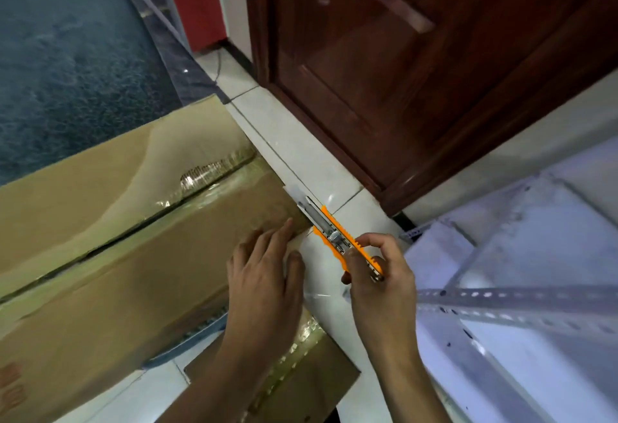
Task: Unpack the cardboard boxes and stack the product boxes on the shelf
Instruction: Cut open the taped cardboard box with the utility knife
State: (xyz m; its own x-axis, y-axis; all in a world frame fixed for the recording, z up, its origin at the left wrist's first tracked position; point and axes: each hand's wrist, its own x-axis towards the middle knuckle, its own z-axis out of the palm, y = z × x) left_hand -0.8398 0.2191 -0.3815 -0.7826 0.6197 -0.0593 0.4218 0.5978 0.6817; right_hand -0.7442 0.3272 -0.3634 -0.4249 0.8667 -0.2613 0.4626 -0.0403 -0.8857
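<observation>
The right hand [381, 275] grips an orange utility knife [344, 238], with thumb and fingers curled around the back part of its handle. The knife is tilted, and its metal blade [302, 200] points up and to the left, toward the right end of the cardboard box [133, 238]. The blade tip is at the top corner of that end; whether it cuts into the tape there I cannot tell.

The left hand [267, 275] lies flat with straight fingers on the top of the cardboard box, near its right edge, and presses on it. It holds nothing. The two hands are near each other, with the box edge between them.

The cardboard box is big and brown and lies on the white tiled floor [301, 155]. Clear tape [207, 175] runs along the middle seam of its top flaps, which are closed. A second piece of brown cardboard [301, 379] with shiny tape lies on the floor under the arms.

To the right stands a white metal shelf [518, 305] with perforated angle bars. Behind it is a dark wooden door [418, 71]. At the upper left there is a dark blue textured surface [67, 54].
</observation>
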